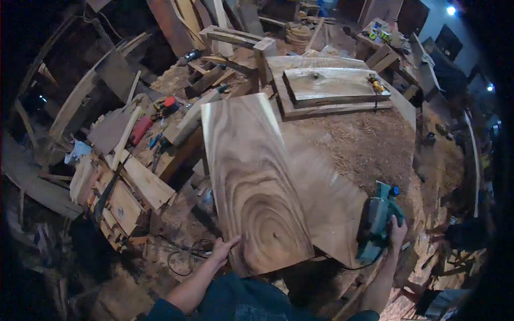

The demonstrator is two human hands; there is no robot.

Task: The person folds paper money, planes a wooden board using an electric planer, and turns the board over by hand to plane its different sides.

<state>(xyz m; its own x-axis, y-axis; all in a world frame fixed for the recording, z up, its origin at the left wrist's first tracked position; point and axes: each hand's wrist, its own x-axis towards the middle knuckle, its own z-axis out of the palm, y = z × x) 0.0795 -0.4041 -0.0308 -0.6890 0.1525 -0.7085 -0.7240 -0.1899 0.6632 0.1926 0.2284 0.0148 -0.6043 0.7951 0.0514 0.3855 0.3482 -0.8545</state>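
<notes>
Our left hand [224,251] touches the board [257,198] at its near-left edge — how closed, we can't tell — our right hand [397,231] grips the green planer [377,216].

A swirl-grained brown board [251,171] with pale far corners lies left of a green power planer [378,218]

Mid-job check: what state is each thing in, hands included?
Grained board: swirled face up
Green planer: in the right hand; whether running, cannot tell
Right hand: closed on the planer
Left hand: on the board's near-left edge
Back boards: stacked, smaller on top
Yellow tool: lying on that stack
Wood shavings: strewn loose
Upper lamp: lit
</notes>
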